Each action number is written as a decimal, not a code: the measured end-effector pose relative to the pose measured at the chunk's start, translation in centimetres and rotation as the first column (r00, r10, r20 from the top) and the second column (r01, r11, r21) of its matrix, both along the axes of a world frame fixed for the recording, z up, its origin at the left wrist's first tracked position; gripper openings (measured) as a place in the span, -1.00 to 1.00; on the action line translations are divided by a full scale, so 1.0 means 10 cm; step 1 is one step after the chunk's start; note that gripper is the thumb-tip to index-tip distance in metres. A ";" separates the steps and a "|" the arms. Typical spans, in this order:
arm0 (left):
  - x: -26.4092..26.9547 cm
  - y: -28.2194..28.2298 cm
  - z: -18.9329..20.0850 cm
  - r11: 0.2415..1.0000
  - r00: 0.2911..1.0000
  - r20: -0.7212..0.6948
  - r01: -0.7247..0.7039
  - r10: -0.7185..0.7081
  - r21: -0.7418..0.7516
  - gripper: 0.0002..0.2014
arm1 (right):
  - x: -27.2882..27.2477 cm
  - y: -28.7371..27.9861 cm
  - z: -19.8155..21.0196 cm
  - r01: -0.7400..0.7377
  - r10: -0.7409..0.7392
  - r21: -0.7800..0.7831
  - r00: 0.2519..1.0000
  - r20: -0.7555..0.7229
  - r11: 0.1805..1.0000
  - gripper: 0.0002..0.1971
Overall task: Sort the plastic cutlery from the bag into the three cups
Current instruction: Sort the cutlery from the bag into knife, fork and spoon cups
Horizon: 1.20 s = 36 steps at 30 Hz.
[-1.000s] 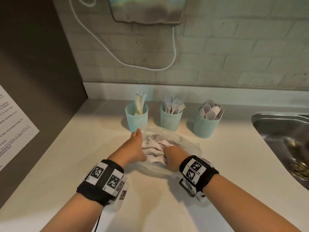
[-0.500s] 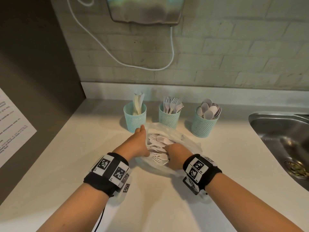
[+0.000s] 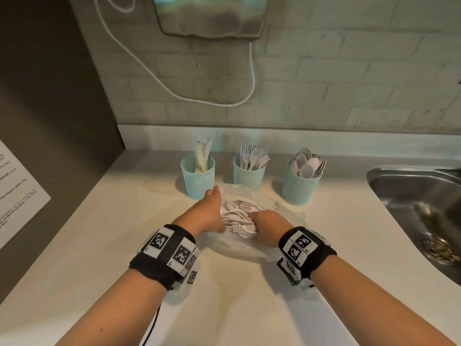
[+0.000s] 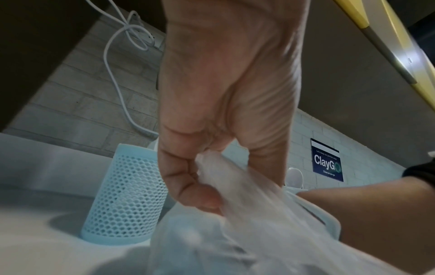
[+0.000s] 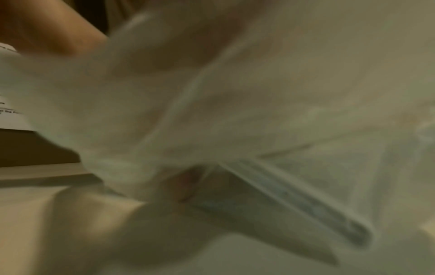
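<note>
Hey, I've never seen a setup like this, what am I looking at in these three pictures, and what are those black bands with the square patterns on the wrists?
No machine here: a person's two bare hands, each wrist wearing a band that carries a camera. The big picture comes from a head-worn camera; the other two look along each hand. On the countertop stand three mesh cups: knives, forks, spoons. In front lies a clear plastic bag of white cutlery. The left hand pinches the bag's edge. The right hand reaches into the cutlery; its own picture is too blurred to show its grip.
</note>
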<state>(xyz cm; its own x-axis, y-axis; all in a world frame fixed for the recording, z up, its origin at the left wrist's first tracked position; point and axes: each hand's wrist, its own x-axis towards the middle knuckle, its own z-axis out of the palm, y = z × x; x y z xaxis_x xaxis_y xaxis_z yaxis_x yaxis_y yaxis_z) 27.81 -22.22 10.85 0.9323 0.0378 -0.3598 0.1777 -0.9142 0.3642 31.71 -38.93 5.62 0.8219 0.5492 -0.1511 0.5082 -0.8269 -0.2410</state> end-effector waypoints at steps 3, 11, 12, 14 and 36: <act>0.00 0.02 0.01 1.000 1.000 -0.007 0.005 -0.005 0.013 0.06 | 0.00 -0.05 0.02 0.018 -0.019 0.034 1.000 0.006 0.999 -0.70; -0.01 0.07 -0.01 0.999 0.999 -0.035 0.008 -0.006 0.050 0.05 | 0.07 -0.20 0.10 0.065 -0.064 0.059 0.998 -0.017 0.996 -0.76; 0.00 0.07 -0.01 0.999 0.999 -0.035 0.006 -0.004 0.049 0.05 | 0.07 -0.22 0.12 0.076 -0.074 0.071 0.997 -0.025 0.995 -0.77; 0.01 0.06 -0.01 0.999 0.999 -0.034 -0.001 0.003 0.042 0.06 | 0.07 -0.24 0.16 0.095 -0.092 0.106 0.995 -0.032 0.990 -0.79; 0.03 0.03 -0.08 0.997 0.998 -0.065 0.019 -0.014 0.078 0.06 | 0.10 -0.49 0.22 0.200 -0.145 0.434 0.977 -0.156 0.879 -0.89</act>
